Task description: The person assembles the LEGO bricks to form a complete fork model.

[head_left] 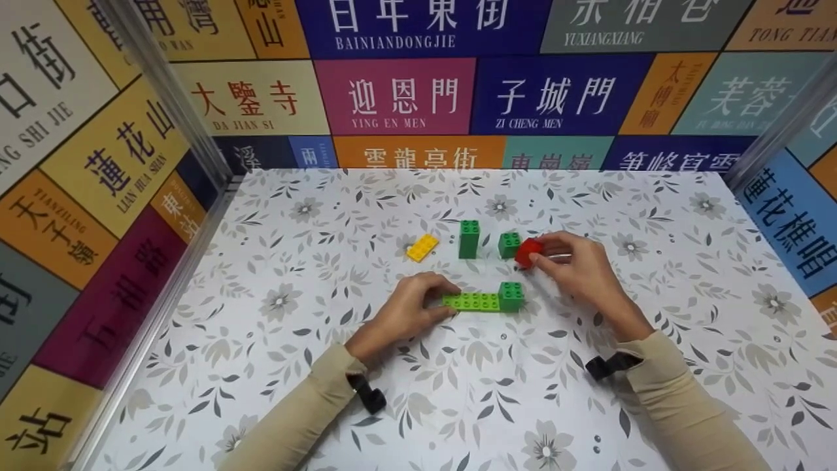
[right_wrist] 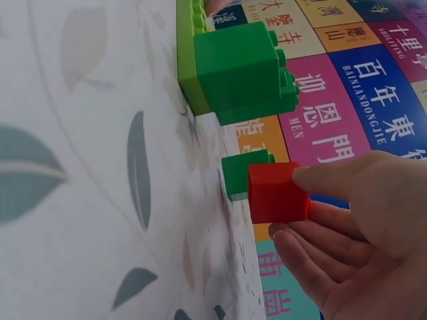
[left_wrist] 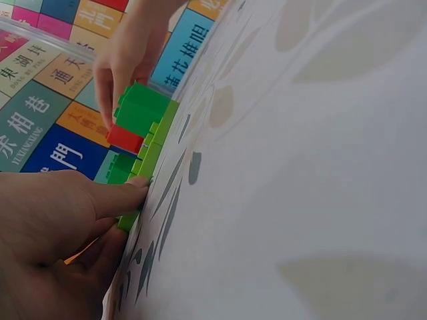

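Observation:
In the head view my left hand (head_left: 409, 305) pinches the left end of a long lime-green building brick (head_left: 476, 301) between thumb and fingers, low at the table. A darker green brick (head_left: 511, 297) is mounted on the strip's right end. My right hand (head_left: 580, 265) holds a red brick (head_left: 526, 254) by thumb and fingertips, beyond the strip. Seen from the right wrist, the red brick (right_wrist: 277, 193) partly covers a small green brick (right_wrist: 241, 175). From the left wrist, the thumb lies along the near side of the lime-green brick (left_wrist: 155, 148).
Behind the strip stand a tall green stack (head_left: 469, 240) and the yellow plate (head_left: 423, 247), which lies flat. Printed floral leaves cover the white table (head_left: 301, 405). Walls of coloured sign panels (head_left: 395, 96) rise at the back and both sides.

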Tool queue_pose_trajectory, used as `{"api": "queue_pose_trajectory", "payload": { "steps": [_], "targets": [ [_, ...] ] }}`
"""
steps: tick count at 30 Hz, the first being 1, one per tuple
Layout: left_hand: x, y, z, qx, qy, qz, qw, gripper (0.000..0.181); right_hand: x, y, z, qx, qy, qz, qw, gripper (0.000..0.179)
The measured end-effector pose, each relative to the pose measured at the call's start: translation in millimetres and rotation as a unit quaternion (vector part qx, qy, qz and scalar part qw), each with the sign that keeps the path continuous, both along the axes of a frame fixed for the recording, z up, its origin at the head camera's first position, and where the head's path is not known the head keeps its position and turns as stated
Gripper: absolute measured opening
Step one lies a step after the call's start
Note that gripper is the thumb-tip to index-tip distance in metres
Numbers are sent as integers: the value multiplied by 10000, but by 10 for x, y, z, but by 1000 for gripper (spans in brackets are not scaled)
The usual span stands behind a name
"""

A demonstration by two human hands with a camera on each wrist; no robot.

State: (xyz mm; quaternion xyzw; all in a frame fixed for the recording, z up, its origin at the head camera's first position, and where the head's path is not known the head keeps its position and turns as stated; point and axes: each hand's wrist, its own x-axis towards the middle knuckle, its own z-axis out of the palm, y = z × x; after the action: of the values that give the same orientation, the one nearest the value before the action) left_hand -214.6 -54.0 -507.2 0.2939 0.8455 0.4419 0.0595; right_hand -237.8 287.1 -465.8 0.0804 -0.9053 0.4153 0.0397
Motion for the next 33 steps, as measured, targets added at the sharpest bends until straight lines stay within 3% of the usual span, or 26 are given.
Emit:
{"api": "queue_pose_trajectory", "payload": {
  "steps": [11,22,33],
  "targets": [
    [6,-12,5,147,-78,-34,9999,33,85,-142,72,-331,253,153,9990,35],
    [-1,-12,-32,241,-102,-47,9996,31,160,-241,81,-742,502,793,9928,33],
    [3,-9,-5,241,-317,-26,9992,34,231,-336,79,-600,462,1159,9904,33]
  ]
}}
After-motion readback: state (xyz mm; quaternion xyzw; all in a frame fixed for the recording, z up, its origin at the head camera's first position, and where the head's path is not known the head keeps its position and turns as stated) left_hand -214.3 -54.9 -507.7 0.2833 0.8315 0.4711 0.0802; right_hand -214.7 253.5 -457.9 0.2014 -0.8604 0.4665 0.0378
